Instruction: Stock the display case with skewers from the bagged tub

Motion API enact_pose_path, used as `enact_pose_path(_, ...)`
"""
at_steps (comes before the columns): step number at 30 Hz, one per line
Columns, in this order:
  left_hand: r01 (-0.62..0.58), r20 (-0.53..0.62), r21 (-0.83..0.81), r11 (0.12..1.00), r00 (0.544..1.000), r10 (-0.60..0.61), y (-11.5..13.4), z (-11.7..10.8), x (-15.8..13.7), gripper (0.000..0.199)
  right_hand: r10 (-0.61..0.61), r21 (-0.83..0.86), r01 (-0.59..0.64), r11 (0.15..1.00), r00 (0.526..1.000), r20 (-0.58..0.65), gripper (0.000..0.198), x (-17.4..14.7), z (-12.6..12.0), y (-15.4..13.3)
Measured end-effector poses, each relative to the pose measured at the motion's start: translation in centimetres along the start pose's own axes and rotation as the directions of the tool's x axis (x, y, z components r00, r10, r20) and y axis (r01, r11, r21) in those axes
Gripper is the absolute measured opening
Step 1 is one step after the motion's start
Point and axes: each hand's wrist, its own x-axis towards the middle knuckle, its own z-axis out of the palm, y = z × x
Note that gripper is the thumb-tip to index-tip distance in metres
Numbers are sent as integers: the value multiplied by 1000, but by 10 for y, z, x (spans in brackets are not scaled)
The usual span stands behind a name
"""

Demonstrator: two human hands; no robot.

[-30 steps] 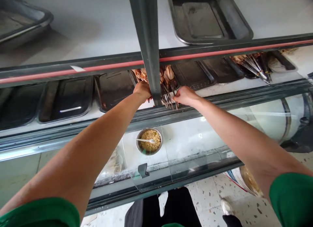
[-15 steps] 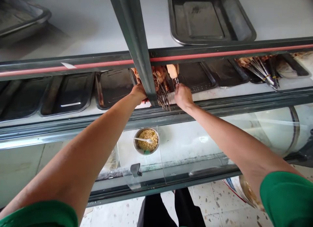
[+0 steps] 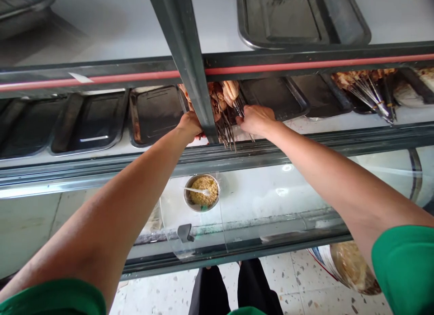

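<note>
Several meat skewers (image 3: 226, 125) lie bunched in the display case, their metal sticks pointing toward me. My right hand (image 3: 257, 119) is closed around the sticks at the bunch's right side, just below a pale piece of meat (image 3: 231, 91). On the left of the bunch is my left hand (image 3: 190, 125), its fingers curled and partly hidden behind the dark upright post (image 3: 195, 70). What those fingers grip cannot be made out. More meat (image 3: 183, 90) shows above the left hand, beside the post.
Dark metal trays (image 3: 91, 120) line the case on both sides. More skewers (image 3: 368, 91) lie at the right. A large tray (image 3: 298, 16) rests on the upper shelf above a red-striped rail (image 3: 288, 67). A bowl of crumbly yellow food (image 3: 203, 191) with a white spoon sits below, behind glass.
The pale meat in my right hand has lowered and moved left against the bunch. My right hand has turned, with more sticks showing beneath it. My left hand stays nearly in place.
</note>
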Motion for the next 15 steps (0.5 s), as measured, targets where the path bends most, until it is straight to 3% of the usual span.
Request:
enact_pose_path(3, -9, -2, 16, 1000, 1000, 9, 0, -1, -2, 31, 17, 72, -22, 997, 998, 68, 41, -3, -10, 12)
enact_pose_path(7, 12, 28, 54, 998, 1000, -13, 1, -3, -3, 33, 23, 294, -36, 955, 999, 48, 29, -16, -9, 14)
enact_pose_path(9, 18, 44, 48, 999, 999, -20, 1, -3, -3, 34, -9, 475, -64, 878, 989, 150, 24, -25, -2, 4)
enact_pose_path(12, 1, 45, -36, 999, 999, 1, 0, -2, -1, 31, -29, 681, -200, 705, 951, 309, 24, -32, 9, -17)
enact_pose_path(15, 30, 18, -158, 987, 999, -28, -1, -1, 2, 21, 9, 772, -299, 560, 935, 355, 25, -31, 17, -31)
